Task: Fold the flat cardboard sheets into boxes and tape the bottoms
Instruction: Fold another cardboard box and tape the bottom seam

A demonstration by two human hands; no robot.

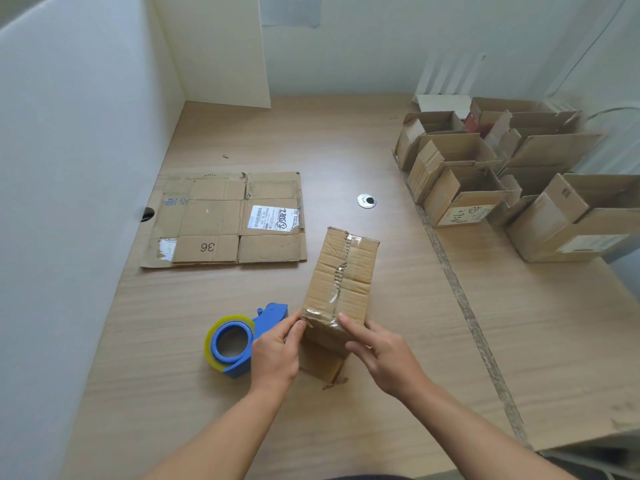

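Box: a small cardboard box [341, 271] stands on the table [263, 420] in front of the person, closed flaps facing up and tilted away from them.
Seam: a strip of clear tape [346, 251] runs along the middle joint of the flaps, wrinkled, and wraps over the near edge.
Left hand: the left hand [277, 351] pinches the near left corner of the box between thumb and curled fingers.
Right hand: the right hand [384, 355] lays a straight index finger on the near top edge where the tape folds over; the other fingers rest loosely bent against the near face, and it grips nothing.
Tape dispenser: a blue tape dispenser [239, 341] with a roll of clear tape lies on the table just left of the left hand, untouched.
Flat sheet: a flat cardboard sheet [214, 220] lies further back on the left, marked "36", with a white shipping label [272, 219].
Done boxes: a cluster of open boxes [460, 195] sits at the far right of the table, tops up.
Table hole: a round cable grommet [366, 201] lies between the flat sheet and the open boxes.
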